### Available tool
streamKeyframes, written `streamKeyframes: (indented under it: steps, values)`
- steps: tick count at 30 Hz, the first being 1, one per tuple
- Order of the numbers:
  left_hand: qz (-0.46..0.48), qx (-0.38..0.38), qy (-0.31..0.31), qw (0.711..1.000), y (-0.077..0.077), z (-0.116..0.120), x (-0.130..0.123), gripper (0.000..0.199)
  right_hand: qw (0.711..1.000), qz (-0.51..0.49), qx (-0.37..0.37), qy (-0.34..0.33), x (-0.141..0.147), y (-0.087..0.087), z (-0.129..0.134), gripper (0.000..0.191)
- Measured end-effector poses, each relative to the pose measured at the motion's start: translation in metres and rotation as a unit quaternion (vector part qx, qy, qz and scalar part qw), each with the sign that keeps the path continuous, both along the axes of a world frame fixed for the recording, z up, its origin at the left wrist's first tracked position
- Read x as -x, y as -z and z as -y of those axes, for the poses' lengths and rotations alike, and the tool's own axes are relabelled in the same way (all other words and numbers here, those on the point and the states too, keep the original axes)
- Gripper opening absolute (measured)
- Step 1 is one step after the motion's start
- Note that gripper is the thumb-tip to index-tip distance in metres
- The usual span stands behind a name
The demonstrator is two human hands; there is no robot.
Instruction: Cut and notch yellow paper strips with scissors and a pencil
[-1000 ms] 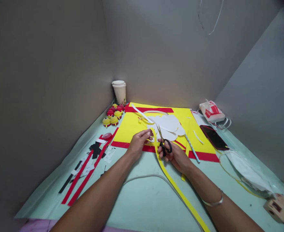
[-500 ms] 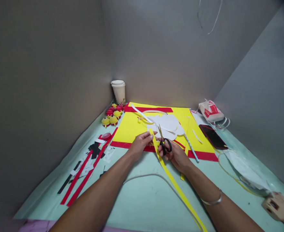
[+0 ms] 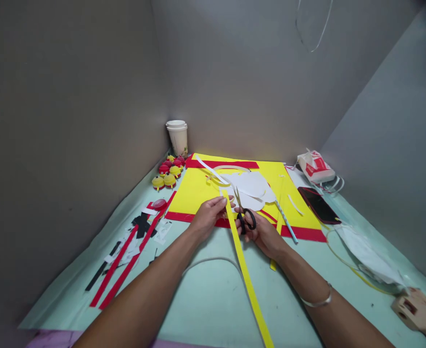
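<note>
A long yellow corrugated paper strip is pinched near its top end by my left hand. Its rest runs down toward the near edge of the table. My right hand is closed round the black handles of a small pair of scissors, whose blades point up and slightly left, just right of the strip and apart from it. Behind the hands lie white paper pieces on a yellow sheet with red borders. A blue patterned stick lies to the right of my right hand.
At left are several red and yellow paper balls, a lidded cup, red strips and black scraps. On the right lie a phone, a tissue pack, a white face mask and a beige block-like tool.
The yellow strip's lower part has swung left and now hangs straighter. My right hand with the scissors has shifted slightly left; my left hand keeps its hold on the strip.
</note>
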State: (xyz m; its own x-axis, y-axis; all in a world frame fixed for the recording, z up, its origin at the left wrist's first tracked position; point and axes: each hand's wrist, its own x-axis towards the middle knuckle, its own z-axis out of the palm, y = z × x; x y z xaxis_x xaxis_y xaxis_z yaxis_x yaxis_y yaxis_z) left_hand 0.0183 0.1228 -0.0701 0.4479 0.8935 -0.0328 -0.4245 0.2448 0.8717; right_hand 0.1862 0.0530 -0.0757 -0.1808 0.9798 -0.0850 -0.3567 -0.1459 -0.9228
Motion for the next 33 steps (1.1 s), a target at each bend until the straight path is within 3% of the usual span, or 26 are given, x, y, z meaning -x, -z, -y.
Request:
streamKeyframes:
  steps: [6,15,20,23,25,29,33]
  values:
    - [0.007,0.016,-0.022,1.000,-0.002,0.000,0.000,0.041,1.000,-0.016,0.001,0.013,-0.003,0.002,-0.002,0.037]
    - [-0.029,0.032,0.005,0.999,0.000,0.003,-0.001,0.041,0.997,-0.042,-0.007,0.067,-0.007,0.003,-0.006,0.039]
    - [-0.040,0.055,-0.015,0.998,-0.013,0.005,-0.002,0.027,0.995,-0.067,0.001,0.079,-0.008,0.002,-0.008,0.045]
    - [-0.015,0.057,-0.013,0.998,-0.038,0.008,0.000,0.023,0.994,-0.075,0.007,0.083,-0.009,0.001,-0.009,0.046]
    - [0.004,0.056,0.003,0.998,-0.062,0.012,0.003,0.022,0.993,-0.080,0.007,0.088,-0.009,0.001,-0.010,0.047]
    - [0.002,0.041,0.034,0.999,-0.129,0.020,0.007,0.014,0.990,-0.094,0.004,0.102,-0.011,0.000,-0.012,0.047]
    - [-0.071,-0.096,0.107,0.987,-0.196,0.022,-0.002,0.014,0.988,-0.111,0.000,0.110,-0.014,-0.004,-0.011,0.047]
